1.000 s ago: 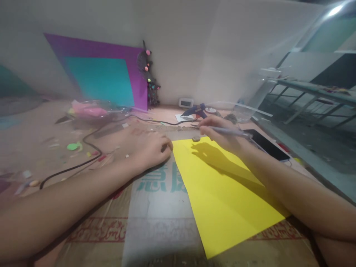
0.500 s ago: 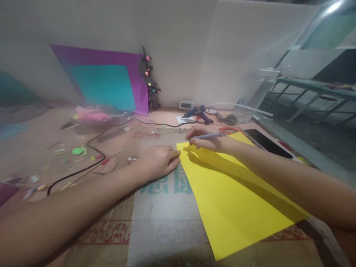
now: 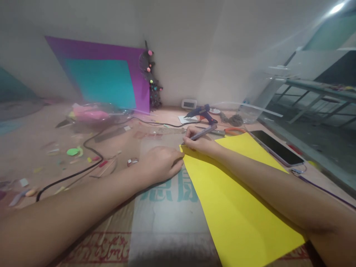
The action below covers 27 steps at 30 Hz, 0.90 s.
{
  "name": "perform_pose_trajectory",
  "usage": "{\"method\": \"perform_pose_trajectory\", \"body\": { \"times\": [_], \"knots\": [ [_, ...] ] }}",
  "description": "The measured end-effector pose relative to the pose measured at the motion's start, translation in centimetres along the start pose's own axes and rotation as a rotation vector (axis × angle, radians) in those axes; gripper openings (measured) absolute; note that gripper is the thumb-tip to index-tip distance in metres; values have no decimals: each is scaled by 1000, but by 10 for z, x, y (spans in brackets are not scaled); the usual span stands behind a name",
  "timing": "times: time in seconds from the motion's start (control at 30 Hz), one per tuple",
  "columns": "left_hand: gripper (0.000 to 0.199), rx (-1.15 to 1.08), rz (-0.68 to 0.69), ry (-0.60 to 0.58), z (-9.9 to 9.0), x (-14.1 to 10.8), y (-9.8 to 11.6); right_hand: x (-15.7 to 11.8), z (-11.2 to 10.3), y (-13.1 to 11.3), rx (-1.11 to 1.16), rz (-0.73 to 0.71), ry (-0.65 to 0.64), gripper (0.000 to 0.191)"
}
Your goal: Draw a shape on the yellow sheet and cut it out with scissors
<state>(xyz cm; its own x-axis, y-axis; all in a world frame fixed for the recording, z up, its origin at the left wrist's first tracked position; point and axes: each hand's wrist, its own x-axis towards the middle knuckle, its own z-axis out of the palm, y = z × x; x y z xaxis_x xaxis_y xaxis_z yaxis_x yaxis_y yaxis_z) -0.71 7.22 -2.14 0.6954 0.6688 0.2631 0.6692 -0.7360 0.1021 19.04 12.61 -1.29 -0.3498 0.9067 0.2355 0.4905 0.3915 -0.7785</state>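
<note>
My right hand (image 3: 198, 141) is closed round a grey-purple pen (image 3: 204, 132), held slanted with its lower end down at the far left corner of a yellow sheet of paper (image 3: 230, 200). Close by on the left, my left hand (image 3: 160, 165) rests with bent fingers, thumb and forefinger together on the sheet's left edge. Their exact hold on the paper is partly hidden. The sheet lies flat and slanted over a pale board (image 3: 167, 226) with green lettering. My right forearm crosses above the paper and covers part of it.
Behind my right hand lie orange-handled scissors (image 3: 233, 130) and a blue glue gun (image 3: 203, 113). A phone (image 3: 278, 148) lies to the right. A black cord (image 3: 91, 144) winds among scraps on the left. A purple and teal panel (image 3: 102, 81) leans on the wall.
My right hand has come down and slightly nearer, bringing the pen's lower end to the paper's corner. The pen is tilted more steeply. My left hand stays at the paper's edge.
</note>
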Motion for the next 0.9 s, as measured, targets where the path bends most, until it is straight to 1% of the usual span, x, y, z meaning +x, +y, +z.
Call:
{"method": "perform_pose_trajectory", "body": {
  "times": [0.23, 0.43, 0.77, 0.9],
  "knots": [
    [29, -24, -3, -6, 0, 0, 0, -1, 3, -2, -45, -47, 29, 17],
    [28, -37, -9, -7, -1, 1, 0, -2, 4, -2, -49, -33, -12, 18],
    [30, -8, -1, -8, 0, 0, -1, -1, 5, -2, -59, -26, 43, 17],
    [30, 0, -6, -25, -1, 1, 0, -2, 4, -3, -34, -25, 16, 17]
  ]
}}
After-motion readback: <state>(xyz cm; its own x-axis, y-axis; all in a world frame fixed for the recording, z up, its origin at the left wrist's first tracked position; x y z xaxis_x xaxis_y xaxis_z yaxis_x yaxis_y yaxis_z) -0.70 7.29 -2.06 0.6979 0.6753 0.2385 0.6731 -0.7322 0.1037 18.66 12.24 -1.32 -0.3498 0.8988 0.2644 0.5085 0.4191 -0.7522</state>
